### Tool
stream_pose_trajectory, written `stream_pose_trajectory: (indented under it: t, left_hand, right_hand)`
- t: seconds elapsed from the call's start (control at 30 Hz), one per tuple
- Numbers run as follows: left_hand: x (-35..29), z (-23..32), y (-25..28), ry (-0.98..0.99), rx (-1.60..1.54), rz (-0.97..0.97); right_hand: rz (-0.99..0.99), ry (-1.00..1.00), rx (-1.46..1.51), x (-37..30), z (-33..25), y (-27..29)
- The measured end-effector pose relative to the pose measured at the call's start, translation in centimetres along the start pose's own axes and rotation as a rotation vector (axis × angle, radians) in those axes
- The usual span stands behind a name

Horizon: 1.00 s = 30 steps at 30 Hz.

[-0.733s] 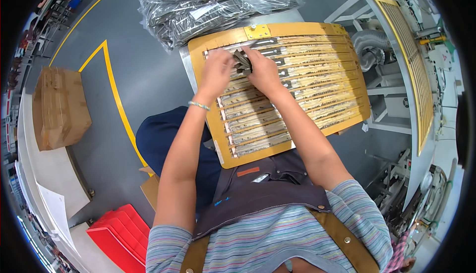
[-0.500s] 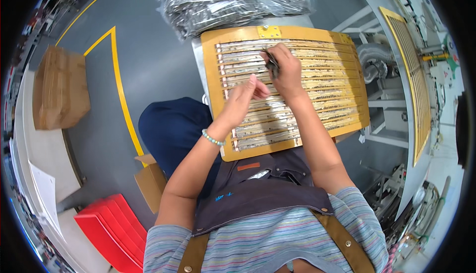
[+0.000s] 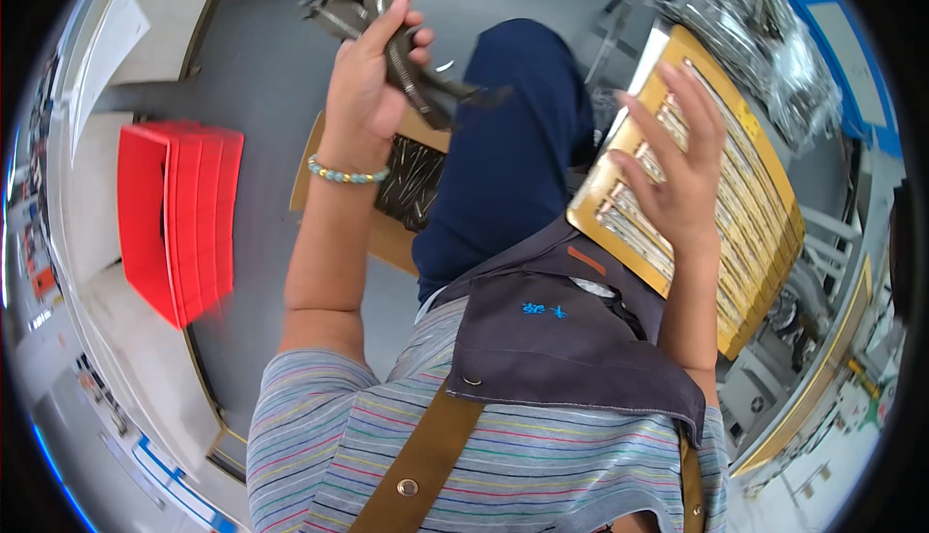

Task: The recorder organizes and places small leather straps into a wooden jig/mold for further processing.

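Note:
My left hand is raised above the floor and closed around a bundle of dark, glossy strips. The strips stick out past the fingers at both ends and bend. Below that wrist a cardboard box holds many similar dark, thin pieces. My right hand has its fingers spread and nothing in them. It is over the near left corner of a yellow slotted board, which has rows of pale strips in its grooves; whether it touches the board I cannot tell.
Plastic-wrapped dark bundles lie beyond the board. A red crate stands on the left, beside pale tables. My knee is between the box and the board. Metal framing and a hose are at the right.
My view has turned left. The dark strips in my right hand over the board are now in my left hand, or similar ones are, above the cardboard box. My right hand has opened.

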<state>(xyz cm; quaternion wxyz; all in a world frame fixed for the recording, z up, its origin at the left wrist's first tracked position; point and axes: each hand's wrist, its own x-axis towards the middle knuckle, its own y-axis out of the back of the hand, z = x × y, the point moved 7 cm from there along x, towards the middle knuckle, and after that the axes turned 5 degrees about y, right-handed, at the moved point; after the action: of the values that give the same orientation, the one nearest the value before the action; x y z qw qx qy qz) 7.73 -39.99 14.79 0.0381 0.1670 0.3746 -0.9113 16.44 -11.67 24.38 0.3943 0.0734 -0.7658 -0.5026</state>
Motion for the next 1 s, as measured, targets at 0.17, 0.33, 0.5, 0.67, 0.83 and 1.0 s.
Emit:
stream_pose_trajectory:
  t: [0.17,0.33,0.5,0.67,0.83,1.0]
  left_hand:
    - [-5.2,-4.3,23.7,0.215,0.415,0.516]
    - [-12.7,-16.7,40.7,0.597,0.571,0.673]
    - [-16.0,-25.5,42.7,0.849,1.032,0.605]
    - [-14.1,-30.3,39.9,0.64,1.363,0.339]
    - [-14.4,-36.9,42.9,0.74,1.578,0.324]
    - [-11.4,-43.4,45.2,0.68,1.332,-0.184]
  right_hand:
    - [-0.203,-0.361,-0.012,-8.6,4.8,-3.1]
    - [-0.359,-0.447,-0.191,-14.3,6.3,-2.3]
    - [-0.486,-0.495,-0.25,-16.9,6.6,-2.2]
    - [-0.559,-0.483,-0.253,-17.3,5.9,-2.9]
    - [-0.561,-0.552,-0.188,-18.4,5.7,-3.7]
    - [-0.425,-0.462,-0.048,-20.4,6.2,-8.7]
